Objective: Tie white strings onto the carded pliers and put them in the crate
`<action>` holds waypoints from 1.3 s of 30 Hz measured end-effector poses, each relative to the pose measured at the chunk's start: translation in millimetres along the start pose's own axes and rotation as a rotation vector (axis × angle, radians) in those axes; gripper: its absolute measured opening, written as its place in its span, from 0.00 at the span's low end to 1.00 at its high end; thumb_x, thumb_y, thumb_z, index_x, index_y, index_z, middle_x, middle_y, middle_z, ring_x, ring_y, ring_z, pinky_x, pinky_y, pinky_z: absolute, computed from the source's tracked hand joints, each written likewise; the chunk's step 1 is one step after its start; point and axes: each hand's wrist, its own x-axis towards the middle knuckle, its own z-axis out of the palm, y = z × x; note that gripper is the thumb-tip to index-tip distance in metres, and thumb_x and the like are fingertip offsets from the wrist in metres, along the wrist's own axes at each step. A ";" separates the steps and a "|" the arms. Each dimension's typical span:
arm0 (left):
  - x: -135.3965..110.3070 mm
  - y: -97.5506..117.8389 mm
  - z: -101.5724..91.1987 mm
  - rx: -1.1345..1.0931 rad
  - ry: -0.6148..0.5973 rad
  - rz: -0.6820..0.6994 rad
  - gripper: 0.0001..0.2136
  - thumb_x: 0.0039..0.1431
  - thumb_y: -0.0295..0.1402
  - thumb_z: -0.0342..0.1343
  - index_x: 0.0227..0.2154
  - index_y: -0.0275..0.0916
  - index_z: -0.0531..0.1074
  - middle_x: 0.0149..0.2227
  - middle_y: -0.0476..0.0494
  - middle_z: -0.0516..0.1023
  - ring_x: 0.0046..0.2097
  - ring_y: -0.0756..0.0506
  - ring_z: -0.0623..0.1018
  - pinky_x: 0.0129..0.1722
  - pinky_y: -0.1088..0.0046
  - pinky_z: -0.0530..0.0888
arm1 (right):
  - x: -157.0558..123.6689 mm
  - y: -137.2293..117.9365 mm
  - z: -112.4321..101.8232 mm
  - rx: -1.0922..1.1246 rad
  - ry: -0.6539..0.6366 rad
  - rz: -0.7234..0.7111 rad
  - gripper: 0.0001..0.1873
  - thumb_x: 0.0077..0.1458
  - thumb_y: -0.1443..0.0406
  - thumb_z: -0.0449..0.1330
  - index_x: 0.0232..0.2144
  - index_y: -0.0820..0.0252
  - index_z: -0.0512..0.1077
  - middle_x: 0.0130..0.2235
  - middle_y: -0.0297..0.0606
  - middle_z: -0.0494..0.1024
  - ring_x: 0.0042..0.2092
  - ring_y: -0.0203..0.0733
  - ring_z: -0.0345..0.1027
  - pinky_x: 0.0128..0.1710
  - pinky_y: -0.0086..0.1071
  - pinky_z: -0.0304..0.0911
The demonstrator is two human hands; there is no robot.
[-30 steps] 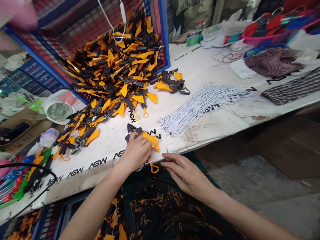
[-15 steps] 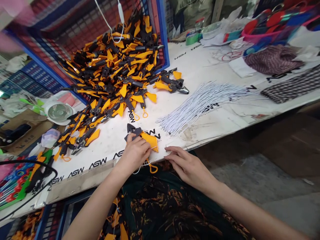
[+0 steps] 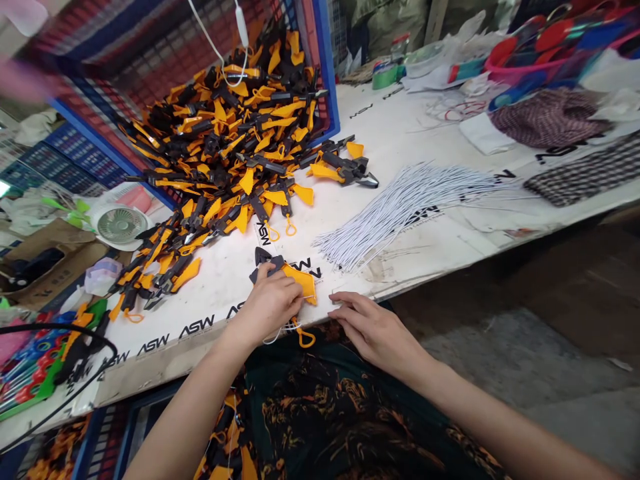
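Observation:
My left hand (image 3: 270,301) is closed over one orange-and-black plier (image 3: 293,275) lying at the near edge of the white table (image 3: 400,133); its orange loop (image 3: 303,336) and a thin white string hang just below the hand. My right hand (image 3: 377,331) rests at the table edge just right of it, fingers stretched toward the left, holding nothing that I can see. A large heap of the same pliers (image 3: 235,140) spills from a tipped blue crate (image 3: 327,73) behind. A bundle of white strings (image 3: 400,203) lies to the right of the heap.
A small white fan (image 3: 120,224), a cardboard box (image 3: 35,257) and a black cable (image 3: 75,333) are at the left. Cloths, a pink basket (image 3: 530,60) and tape rolls crowd the far right of the table. More pliers lie in my lap.
My right hand has moved up and slightly left to the table edge. My left hand stays on the plier with barely any shift.

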 end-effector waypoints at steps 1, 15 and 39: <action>1.2 1.9 1.0 0.005 0.005 -0.008 0.10 0.65 0.31 0.51 0.28 0.40 0.73 0.28 0.49 0.77 0.37 0.46 0.72 0.55 0.57 0.56 | -0.1 0.1 0.1 0.000 0.000 -0.002 0.14 0.62 0.74 0.51 0.45 0.59 0.72 0.53 0.49 0.72 0.48 0.48 0.74 0.46 0.44 0.73; 1.6 7.4 23.1 -0.285 0.078 -0.213 0.12 0.68 0.35 0.50 0.33 0.42 0.78 0.33 0.49 0.80 0.40 0.46 0.75 0.51 0.62 0.58 | 51.4 -17.9 0.1 -0.214 -0.198 0.340 0.11 0.65 0.65 0.52 0.37 0.59 0.75 0.42 0.41 0.76 0.32 0.40 0.73 0.26 0.30 0.59; -27.2 13.6 15.4 -0.036 0.367 -0.191 0.10 0.68 0.34 0.50 0.37 0.43 0.76 0.35 0.46 0.80 0.40 0.44 0.73 0.51 0.58 0.60 | 68.4 -26.9 0.3 0.630 -0.133 0.358 0.09 0.64 0.58 0.51 0.38 0.56 0.67 0.32 0.36 0.78 0.31 0.38 0.73 0.34 0.33 0.69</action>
